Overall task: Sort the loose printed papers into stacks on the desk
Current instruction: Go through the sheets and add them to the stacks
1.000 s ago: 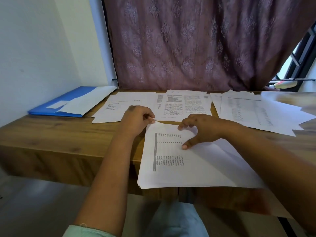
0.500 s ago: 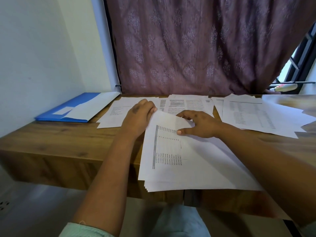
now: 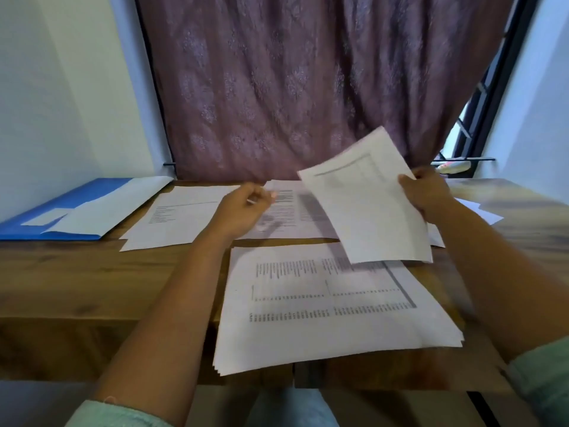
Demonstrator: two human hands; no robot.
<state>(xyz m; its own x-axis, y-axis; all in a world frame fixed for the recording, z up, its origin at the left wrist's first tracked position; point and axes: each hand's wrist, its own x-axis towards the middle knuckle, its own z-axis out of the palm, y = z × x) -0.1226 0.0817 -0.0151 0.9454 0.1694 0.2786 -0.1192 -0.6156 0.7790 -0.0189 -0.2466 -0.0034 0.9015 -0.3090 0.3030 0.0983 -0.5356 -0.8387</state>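
On the long wooden desk (image 3: 77,272) before the mauve patterned curtain (image 3: 308,87), entered from largest to smallest. Item: near stack of white printed sheets with tables of figures (image 3: 323,306), lying at the front edge and overhanging it a little, several sheets deep by the look of the fanned corner; by my reckoning this is the unsorted supply, so a good deal of the task is left. Item: blue flat plastic folder (image 3: 37,220) at the far left, with a white envelope-like sheet (image 3: 104,204) lying across it; whether anything is inside the folder cannot be told. Item: far-left pile of white pages with a short list of text (image 3: 175,220), flat on the desk. Item: far-middle pile of densely printed pages (image 3: 295,211), just beside it and partly overlapping. Item: white sheets at the far right (image 3: 480,211), mostly hidden behind the right arm. These three read as stacks already begun. Item: single white printed sheet (image 3: 366,204), raised clear of the desk and tilted, pinched at its right edge by the right hand (image 3: 431,195). Item: left hand (image 3: 243,211), held over the far-middle pile with fingers loosely curled and nothing in them; touching or not cannot be told.
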